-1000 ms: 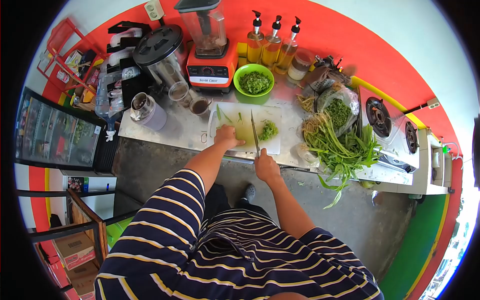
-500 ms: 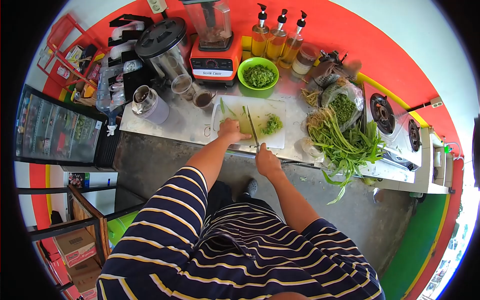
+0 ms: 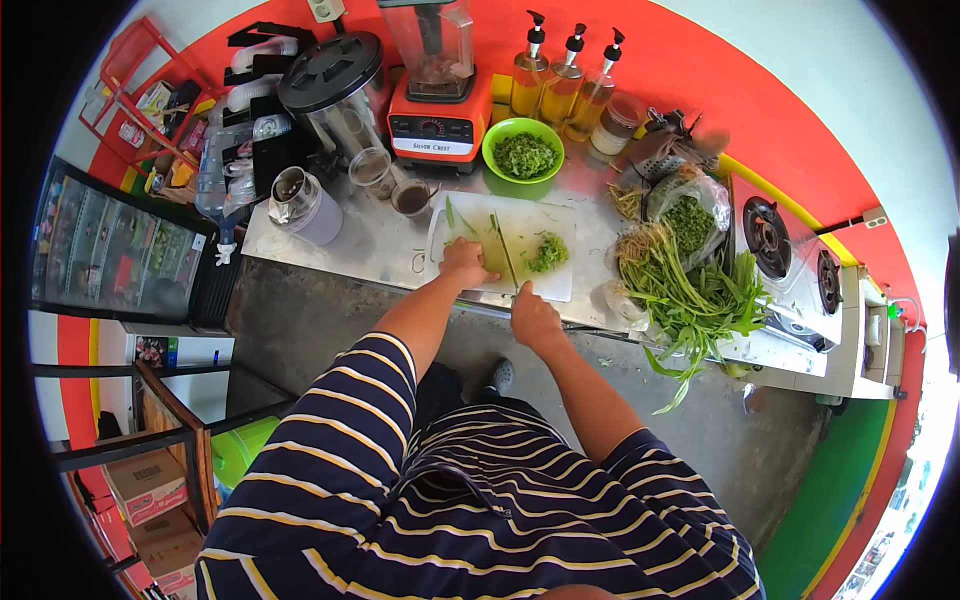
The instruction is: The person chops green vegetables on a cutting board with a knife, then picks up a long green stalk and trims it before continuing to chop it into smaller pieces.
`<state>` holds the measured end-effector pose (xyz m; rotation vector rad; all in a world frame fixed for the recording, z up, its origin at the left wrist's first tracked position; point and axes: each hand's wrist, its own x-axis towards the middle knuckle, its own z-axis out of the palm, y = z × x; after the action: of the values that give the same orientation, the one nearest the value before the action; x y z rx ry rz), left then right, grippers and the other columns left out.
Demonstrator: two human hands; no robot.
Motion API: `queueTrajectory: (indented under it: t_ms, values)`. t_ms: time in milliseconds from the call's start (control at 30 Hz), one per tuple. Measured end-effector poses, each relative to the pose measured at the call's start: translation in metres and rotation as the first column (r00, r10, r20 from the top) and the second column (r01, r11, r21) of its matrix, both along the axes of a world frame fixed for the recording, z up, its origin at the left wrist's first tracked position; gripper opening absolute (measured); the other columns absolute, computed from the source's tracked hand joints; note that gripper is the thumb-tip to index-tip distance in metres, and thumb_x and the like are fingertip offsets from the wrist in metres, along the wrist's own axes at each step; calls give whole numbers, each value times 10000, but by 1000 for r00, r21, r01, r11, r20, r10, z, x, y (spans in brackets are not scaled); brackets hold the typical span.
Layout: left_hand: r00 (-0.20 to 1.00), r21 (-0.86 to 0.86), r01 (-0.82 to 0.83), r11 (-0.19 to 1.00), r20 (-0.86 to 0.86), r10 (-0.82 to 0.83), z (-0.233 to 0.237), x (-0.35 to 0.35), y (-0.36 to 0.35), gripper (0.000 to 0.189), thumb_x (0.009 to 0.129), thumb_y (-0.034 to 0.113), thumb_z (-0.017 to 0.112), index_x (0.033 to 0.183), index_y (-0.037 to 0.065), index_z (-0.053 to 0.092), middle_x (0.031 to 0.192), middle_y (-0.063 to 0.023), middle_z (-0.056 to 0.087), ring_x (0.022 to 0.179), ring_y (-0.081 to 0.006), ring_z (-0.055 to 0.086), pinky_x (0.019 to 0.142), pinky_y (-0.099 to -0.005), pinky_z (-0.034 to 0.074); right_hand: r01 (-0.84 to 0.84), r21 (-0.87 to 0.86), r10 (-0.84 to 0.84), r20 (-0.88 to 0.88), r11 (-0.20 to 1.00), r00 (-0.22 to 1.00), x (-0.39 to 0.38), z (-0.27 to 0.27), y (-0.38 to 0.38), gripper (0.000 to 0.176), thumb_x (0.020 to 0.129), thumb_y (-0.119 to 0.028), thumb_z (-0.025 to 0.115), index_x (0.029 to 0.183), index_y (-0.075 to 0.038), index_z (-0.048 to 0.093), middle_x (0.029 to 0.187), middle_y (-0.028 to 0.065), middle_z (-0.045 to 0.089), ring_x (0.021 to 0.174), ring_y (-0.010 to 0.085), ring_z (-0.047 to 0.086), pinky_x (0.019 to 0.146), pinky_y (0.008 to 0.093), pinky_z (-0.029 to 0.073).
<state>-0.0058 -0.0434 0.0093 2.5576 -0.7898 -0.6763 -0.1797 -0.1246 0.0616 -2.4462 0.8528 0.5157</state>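
My right hand [image 3: 536,318] is closed around the handle of a kitchen knife [image 3: 506,256], whose blade points away from me over the white cutting board [image 3: 436,240]. A bit of green clings near the blade's tip. On the board's left side lies my left hand [image 3: 466,264], its thumb stretched out toward the blade and apart from the fingers; nothing shows in its grasp. Just beyond its fingers are long green leaf pieces [image 3: 463,221]. Right of the blade sits a small heap of chopped greens [image 3: 548,253].
Behind the board stand a green bowl [image 3: 522,186] of chopped greens, a blender [image 3: 434,125] and pump bottles [image 3: 560,88]. At right, bundled leafy greens [image 3: 690,280] overhang the counter's edge near a gas stove [image 3: 785,240]. Cups [image 3: 411,199] and a metal-topped container [image 3: 305,207] stand left.
The camera view has shifted slightly. The knife's tip sits a little lower toward the board's surface, with a green bit now at its tip. My left hand stays nearly in place.
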Motion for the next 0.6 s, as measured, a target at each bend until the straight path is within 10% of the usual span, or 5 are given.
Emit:
queueTrajectory:
  t_ms: [67,300,400,467,600]
  values:
    - [996,46,-8,999,-89,12,8,-1,-1,429,636,386,922,813,125,631,1114,-67,557,1141,-295,550,897,-474,510,-25,53,26,-31,998,999,5,14,-5,387,914,-118,526,1227,61,385,1073,323,661,1016,457,665,891,513,530]
    - [992,68,42,997,-121,-34,8,-1,2,463,661,403,904,923,123,645,1156,-75,535,1176,-304,520,927,-479,496,38,45,-35,-56,998,998,-1,-1,17,355,911,-122,524,1192,63,408,1086,327,655,1044,457,655,910,507,522]
    - [996,8,60,998,63,-60,7,-7,4,461,637,384,915,805,95,597,1006,-118,565,935,-310,612,794,-428,521,41,40,-41,-7,998,999,6,1,6,353,916,-124,512,1196,60,403,1087,325,656,1055,456,652,914,504,522]
    - [996,103,63,993,-65,-57,16,-6,2,473,704,399,875,992,116,629,1197,-87,509,1201,-324,493,966,-481,472,16,92,-12,-40,996,999,10,11,0,350,921,-113,498,1207,52,384,1089,322,656,1051,455,654,913,504,524]
    - [995,120,89,989,-59,-82,16,-5,1,478,714,402,866,1013,118,623,1214,-87,496,1213,-329,481,971,-484,467,37,79,-33,-51,996,998,-1,6,20,338,920,-105,496,1201,45,382,1091,322,655,1038,455,658,904,506,527]
